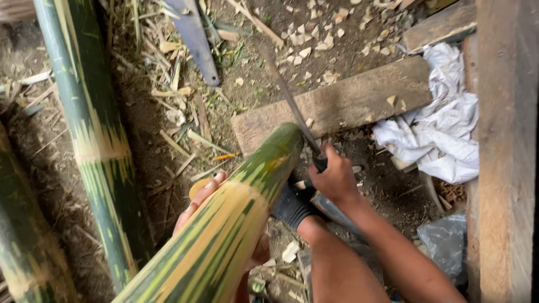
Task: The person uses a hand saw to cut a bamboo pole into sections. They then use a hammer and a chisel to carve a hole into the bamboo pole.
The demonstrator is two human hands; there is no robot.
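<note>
A thick green-and-yellow striped bamboo pole (236, 213) slants from the bottom middle up to a wooden plank (348, 101), its far end resting near the plank's edge. My left hand (199, 202) cups the pole from beneath, fingers showing on its left side. My right hand (334, 179) grips the dark handle of a long thin blade (289, 98), which points up and left over the plank, beside the pole's end. A foot in a black sock (292, 205) sits under the pole.
Two more bamboo poles (90, 129) lie at the left on dirt strewn with wood chips and slivers. A second blade (193, 36) lies at the top. White crumpled plastic (443, 123) and a wooden post (502, 151) stand at the right.
</note>
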